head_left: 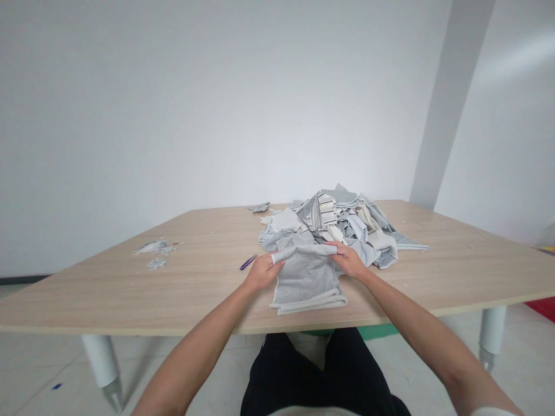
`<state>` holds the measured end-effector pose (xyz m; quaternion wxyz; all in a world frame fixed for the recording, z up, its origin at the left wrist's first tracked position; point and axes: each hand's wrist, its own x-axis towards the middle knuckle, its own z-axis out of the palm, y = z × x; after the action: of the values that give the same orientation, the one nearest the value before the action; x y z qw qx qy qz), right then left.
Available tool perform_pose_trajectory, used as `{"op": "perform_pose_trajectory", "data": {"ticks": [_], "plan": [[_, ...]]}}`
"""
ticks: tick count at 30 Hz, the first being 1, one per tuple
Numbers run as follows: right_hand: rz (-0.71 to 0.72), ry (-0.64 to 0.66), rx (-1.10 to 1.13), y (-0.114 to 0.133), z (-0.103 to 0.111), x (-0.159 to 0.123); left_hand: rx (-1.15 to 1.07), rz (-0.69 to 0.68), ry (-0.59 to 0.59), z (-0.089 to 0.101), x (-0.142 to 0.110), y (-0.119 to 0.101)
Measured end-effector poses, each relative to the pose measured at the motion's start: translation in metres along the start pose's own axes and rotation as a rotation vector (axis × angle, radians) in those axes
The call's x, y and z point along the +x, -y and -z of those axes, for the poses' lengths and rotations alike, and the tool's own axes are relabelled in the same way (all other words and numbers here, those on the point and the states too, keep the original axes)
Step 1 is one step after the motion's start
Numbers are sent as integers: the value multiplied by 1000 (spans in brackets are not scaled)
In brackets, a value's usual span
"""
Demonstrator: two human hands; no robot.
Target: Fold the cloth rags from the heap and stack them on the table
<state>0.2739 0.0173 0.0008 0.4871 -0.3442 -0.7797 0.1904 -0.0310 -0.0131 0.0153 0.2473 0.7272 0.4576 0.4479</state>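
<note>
A light grey knit fabric piece (pixel 306 277) lies flat on the wooden table (pixel 130 289) in front of me. My left hand (pixel 261 271) grips its upper left corner, with a white tape or cot on one fingertip. My right hand (pixel 348 259) pinches its upper right edge. Just behind the piece rises a pile of grey, white and striped fabric scraps (pixel 333 222).
Purple-handled scissors or snips (pixel 248 262) lie on the table just left of my left hand. Small fabric scraps (pixel 155 248) sit at the left of the table, another scrap (pixel 259 207) at the far edge. White table legs stand below; a red object lies on the floor at right.
</note>
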Motion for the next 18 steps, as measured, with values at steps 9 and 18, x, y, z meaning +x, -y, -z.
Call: {"op": "perform_pose_trajectory", "data": {"ticks": [9, 18], "plan": [[271, 330, -179, 9, 6, -71, 374, -455, 268, 14, -60, 20], [-139, 98, 132, -2, -16, -46, 89, 54, 35, -16, -25, 26]]}}
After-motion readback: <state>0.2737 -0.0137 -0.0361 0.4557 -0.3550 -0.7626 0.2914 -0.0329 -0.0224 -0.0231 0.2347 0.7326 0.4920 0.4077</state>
